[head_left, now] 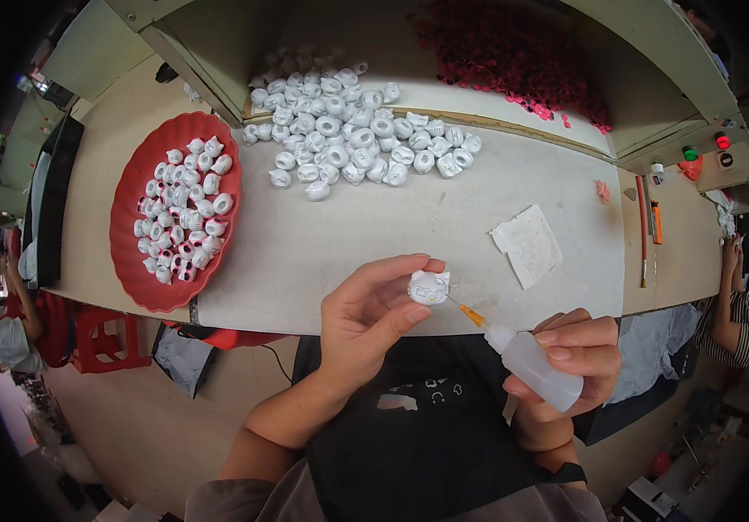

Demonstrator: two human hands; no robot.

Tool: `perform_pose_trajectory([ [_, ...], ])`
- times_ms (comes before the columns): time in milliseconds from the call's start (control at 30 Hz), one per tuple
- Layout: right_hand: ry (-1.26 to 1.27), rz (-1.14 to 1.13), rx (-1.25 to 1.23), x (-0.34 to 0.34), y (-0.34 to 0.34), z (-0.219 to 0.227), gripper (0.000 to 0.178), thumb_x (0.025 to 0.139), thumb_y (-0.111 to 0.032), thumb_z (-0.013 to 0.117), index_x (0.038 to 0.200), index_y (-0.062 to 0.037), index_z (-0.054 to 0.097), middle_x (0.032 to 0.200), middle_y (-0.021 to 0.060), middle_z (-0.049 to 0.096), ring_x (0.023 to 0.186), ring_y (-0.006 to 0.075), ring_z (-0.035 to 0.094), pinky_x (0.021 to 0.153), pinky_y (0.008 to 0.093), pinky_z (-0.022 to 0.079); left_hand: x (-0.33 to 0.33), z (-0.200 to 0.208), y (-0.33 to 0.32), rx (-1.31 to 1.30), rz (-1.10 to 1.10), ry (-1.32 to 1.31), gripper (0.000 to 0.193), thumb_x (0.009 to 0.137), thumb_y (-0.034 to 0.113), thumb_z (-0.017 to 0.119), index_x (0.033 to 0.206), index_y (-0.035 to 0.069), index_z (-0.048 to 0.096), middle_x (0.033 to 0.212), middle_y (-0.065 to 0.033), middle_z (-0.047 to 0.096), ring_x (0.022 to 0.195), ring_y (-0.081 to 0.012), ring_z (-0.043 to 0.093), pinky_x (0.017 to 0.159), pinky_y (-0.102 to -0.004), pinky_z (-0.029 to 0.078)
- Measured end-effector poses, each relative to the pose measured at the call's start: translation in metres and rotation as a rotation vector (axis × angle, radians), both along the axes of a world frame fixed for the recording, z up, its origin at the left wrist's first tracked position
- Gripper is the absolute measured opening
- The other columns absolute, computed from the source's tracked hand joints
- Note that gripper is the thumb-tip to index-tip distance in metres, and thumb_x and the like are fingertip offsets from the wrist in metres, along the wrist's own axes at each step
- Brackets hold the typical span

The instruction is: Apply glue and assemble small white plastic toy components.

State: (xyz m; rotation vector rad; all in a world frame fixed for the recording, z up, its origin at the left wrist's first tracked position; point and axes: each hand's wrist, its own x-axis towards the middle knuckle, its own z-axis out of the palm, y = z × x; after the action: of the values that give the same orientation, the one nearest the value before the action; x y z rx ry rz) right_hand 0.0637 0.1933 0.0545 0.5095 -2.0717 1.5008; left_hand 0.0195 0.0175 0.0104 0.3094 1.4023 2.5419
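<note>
Between the thumb and fingers of my left hand (pixel 366 317) is a small white cat-head figurine (pixel 427 288), its face turned up toward me. My right hand (pixel 579 352) is wrapped round a translucent white squeeze bottle (pixel 538 370). The bottle tilts up to the left, and its orange-based needle tip (pixel 472 315) points at the right side of the cat head. Whether the thin needle touches the figurine is too fine to tell. Both hands are above the near edge of the white-covered table (pixel 322 252).
A red scalloped tray (pixel 176 300) at left holds many white heads, some with pink parts. More white heads (pixel 361 137) are piled at the back, with pink pieces (pixel 531 61) behind. A paper sheet (pixel 528 246), a brush (pixel 643 235) and an orange tube (pixel 656 223) lie at right. Other people sit at both sides.
</note>
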Motion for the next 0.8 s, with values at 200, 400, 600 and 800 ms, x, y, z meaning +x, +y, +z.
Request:
perform_pose_trajectory([
  [200,-0.059,0.033,-0.057,0.0,-0.001,0.001,0.043,0.052,-0.007,0.079,0.085,-0.0087,0.051,0.082,0.0057,0.049,0.065,0.0152,0.055,0.055,0.024,0.045,0.002,-0.002,0.002,-0.099,0.032,0.055,0.034,0.073,-0.002,0.056,0.106,-0.002,0.046,0.102,-0.0186,0.053,0.089,-0.0241,0.056,0.079,-0.0339,0.045],
  [400,-0.03,0.025,-0.086,-0.002,-0.002,-0.002,0.044,0.051,-0.008,0.079,0.085,-0.0083,0.051,0.084,0.0062,0.049,0.065,0.0143,0.056,0.054,0.0232,0.044,0.0,-0.003,0.002,-0.17,0.023,0.162,0.033,0.073,-0.004,0.056,0.105,-0.002,0.049,0.103,-0.0155,0.052,0.091,-0.0203,0.052,0.079,-0.0301,0.042],
  [600,-0.038,0.047,-0.068,-0.005,-0.004,-0.001,0.044,0.051,-0.007,0.079,0.086,-0.0072,0.052,0.083,0.0062,0.05,0.064,0.0143,0.055,0.053,0.0233,0.043,-0.005,-0.002,0.0,-0.332,0.06,0.298,0.032,0.07,-0.004,0.059,0.102,-0.002,0.054,0.101,-0.0124,0.054,0.088,-0.0188,0.052,0.076,-0.0272,0.041],
  [800,-0.06,0.03,-0.012,-0.009,0.008,0.001,0.044,0.052,-0.005,0.078,0.086,-0.0049,0.052,0.084,0.0088,0.051,0.062,0.0146,0.053,0.053,0.0227,0.043,-0.01,-0.003,-0.004,-0.404,-0.018,0.317,0.035,0.073,-0.001,0.056,0.107,-0.004,0.049,0.101,-0.0161,0.052,0.093,-0.02,0.051,0.08,-0.0304,0.041],
])
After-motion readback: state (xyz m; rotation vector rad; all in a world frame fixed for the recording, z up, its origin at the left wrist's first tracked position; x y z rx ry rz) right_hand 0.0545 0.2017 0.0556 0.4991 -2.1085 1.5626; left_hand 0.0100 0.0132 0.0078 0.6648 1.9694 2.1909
